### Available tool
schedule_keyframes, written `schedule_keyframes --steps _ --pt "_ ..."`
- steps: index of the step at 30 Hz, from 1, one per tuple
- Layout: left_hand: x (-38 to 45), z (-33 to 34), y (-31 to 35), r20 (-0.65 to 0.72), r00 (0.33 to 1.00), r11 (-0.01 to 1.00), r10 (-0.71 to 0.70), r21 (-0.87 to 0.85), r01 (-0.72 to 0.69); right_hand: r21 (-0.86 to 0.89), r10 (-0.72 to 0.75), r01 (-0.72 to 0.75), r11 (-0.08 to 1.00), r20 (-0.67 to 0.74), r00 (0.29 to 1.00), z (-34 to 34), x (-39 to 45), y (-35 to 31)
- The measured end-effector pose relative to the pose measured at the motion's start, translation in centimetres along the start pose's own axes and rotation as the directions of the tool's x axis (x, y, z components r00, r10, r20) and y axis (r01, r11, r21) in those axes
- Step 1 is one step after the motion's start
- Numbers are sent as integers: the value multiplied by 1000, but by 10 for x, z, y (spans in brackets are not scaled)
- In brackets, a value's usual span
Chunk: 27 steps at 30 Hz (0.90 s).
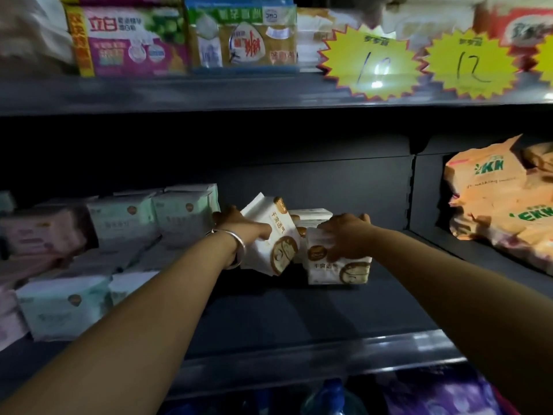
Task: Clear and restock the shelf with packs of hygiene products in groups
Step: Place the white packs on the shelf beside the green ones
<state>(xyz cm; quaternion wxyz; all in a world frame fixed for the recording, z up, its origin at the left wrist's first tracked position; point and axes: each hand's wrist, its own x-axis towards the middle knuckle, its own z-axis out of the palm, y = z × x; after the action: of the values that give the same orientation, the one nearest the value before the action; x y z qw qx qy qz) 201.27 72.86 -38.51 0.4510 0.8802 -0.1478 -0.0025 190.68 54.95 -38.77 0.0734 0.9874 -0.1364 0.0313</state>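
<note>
- At the far left of the dark shelf [299,310] lay pink packs [39,232], blurred, their count unclear.
- Beside them stood mint-green packs [125,218]: at least three upright at the back and two more in front, with print too soft to read.
- The left hand [239,229], a silver bangle [235,245] on its wrist, gripped a white pack with brown print [269,235], fingers curled round its left side and the thumb over its face; the pack was tilted, its top leaning left toward the green packs.
- Behind it, a third white pack [311,215] stood at the back, half hidden by the two in front.
- The right hand [344,235] rested on the top of a second white pack [338,265] that stood upright on the shelf floor, fingers bent down over its front and holding it.
- Right of a partition lay orange bags [493,205], crumpled, with green letters "KK" legible; at least two.
- On the shelf above stood a pink-and-green pack [131,37] and a tan pack [242,34], and two yellow starburst price tags [371,62] reading "10" and "12".
- Below the shelf edge, a blue bottle cap [332,393] and purple packaging [443,396] showed.
</note>
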Motion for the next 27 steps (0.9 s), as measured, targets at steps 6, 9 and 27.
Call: schedule_keyframes --steps 6,9,27 --pt "9 9 -16 8 993 971 -115 -212 114 130 38 -33 991 -35 999 27 25 -11" --pt "6 12 -18 -23 986 946 -163 -289 150 115 64 -56 992 -72 995 33 31 -14" --pt "-21 9 -36 123 980 854 -160 -480 199 563 -202 247 789 -141 969 5 23 -64"
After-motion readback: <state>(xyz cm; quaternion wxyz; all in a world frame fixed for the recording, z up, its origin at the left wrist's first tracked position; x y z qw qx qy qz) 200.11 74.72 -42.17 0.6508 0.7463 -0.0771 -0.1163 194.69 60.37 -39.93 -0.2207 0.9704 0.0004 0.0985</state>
